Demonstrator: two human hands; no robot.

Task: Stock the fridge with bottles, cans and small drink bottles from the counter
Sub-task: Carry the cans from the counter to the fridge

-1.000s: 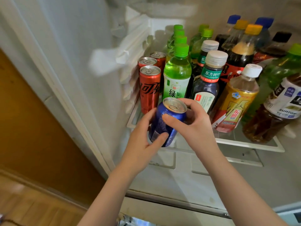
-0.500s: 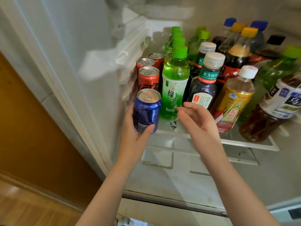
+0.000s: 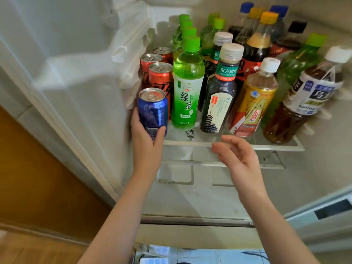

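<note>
Stocking the fridge, door open. Step in hand, as judged: seating one blue can at the front-left corner of the glass shelf.

- Shelf load: upright bottles in rows running front to back. Front row, left to right: green tea bottle, dark tea bottle, yellow-labelled bottle, brown tea bottle.
- A file of three red cans stands against the left wall.
- Blue can: upright, directly in front of the red cans, just beside the green tea bottle. Base hidden, so cannot tell whether it bears on the glass.
- Left hand: wrapped round the can's lower half, thumb across the front.
- Right hand: loosely part-open, fingers gently curved, holding nothing, in front of the shelf edge and apart from every bottle.

Next move calls for settling the can flat and letting go without nudging the green tea bottle. Counter not in view.

Surface: clear glass, white rim. Below it, grey scuffed fridge floor. Room: brown panel at left, pale wood floor.
</note>
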